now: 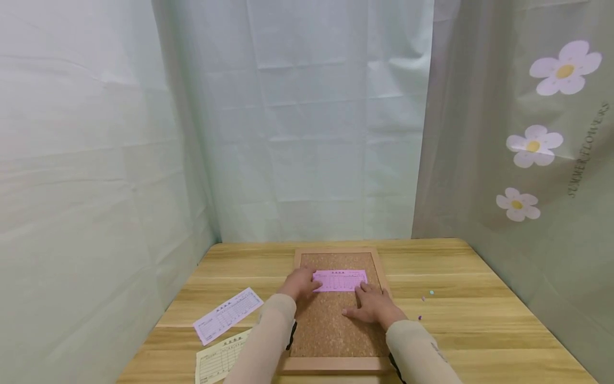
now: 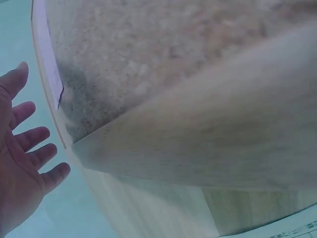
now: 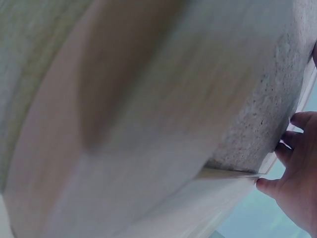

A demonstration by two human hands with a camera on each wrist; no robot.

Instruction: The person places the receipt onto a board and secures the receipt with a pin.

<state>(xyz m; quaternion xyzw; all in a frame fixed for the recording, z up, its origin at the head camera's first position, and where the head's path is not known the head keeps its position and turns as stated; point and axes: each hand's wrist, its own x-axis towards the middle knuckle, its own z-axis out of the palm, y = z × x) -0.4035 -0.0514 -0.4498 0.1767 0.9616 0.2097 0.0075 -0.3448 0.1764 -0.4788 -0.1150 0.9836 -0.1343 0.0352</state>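
A pink printed paper slip (image 1: 339,280) lies across the upper half of a wood-framed cork board (image 1: 336,330). At the slip's left end is my left hand (image 1: 298,284), its thumb overlapping the paper's edge. My right hand (image 1: 376,308) rests over the board's right side, fingertips at the slip's lower right corner and thumb spread out on the cork. The left wrist view shows the left hand (image 2: 22,163) with fingers spread, beside the slip's edge (image 2: 49,69). In the right wrist view, the right hand (image 3: 299,173) has extended fingers against the cork surface (image 3: 257,124).
Left of the board, a pale lilac slip (image 1: 227,314) and a yellow slip (image 1: 218,362) lie on the wooden table (image 1: 460,341), the yellow one partly behind my left sleeve. A few tiny coloured pieces (image 1: 420,318) are at right. Curtains (image 1: 316,122) surround the table.
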